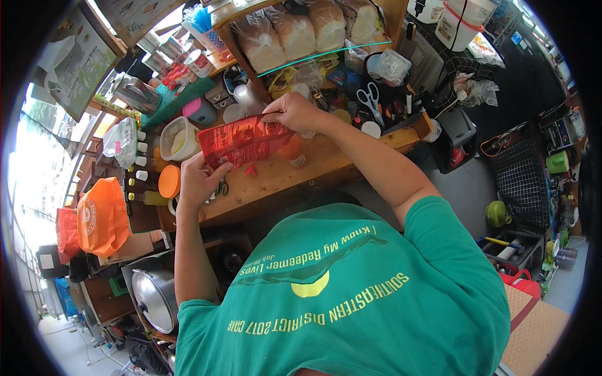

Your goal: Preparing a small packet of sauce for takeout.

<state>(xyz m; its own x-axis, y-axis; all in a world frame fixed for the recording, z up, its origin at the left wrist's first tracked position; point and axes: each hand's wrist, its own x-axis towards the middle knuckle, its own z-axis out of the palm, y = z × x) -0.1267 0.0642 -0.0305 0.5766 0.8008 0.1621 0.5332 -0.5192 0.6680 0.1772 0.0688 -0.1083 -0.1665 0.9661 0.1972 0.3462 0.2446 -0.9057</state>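
Observation:
A red plastic pouch (242, 141) is stretched between my two hands above the wooden counter (263, 181). My left hand (200, 176) pinches its lower left end between thumb and fingers. At the upper right end, my right hand (294, 113) grips the edge. Just beneath the pouch lies a small red scrap (250, 169). A jar with an orange tint (296, 155) stands partly behind the pouch's right end. Near my left hand are an orange round lid (169, 181) and scissors with dark handles (223, 188), partly hidden.
Bagged bread loaves (291, 35) fill a shelf beyond the counter. A clear tub (179, 138) with pale contents and several bottles (150, 197) stand at the left. Scissors with pale handles (369, 101) stand among containers at the right. A large metal pot (153, 298) is at lower left.

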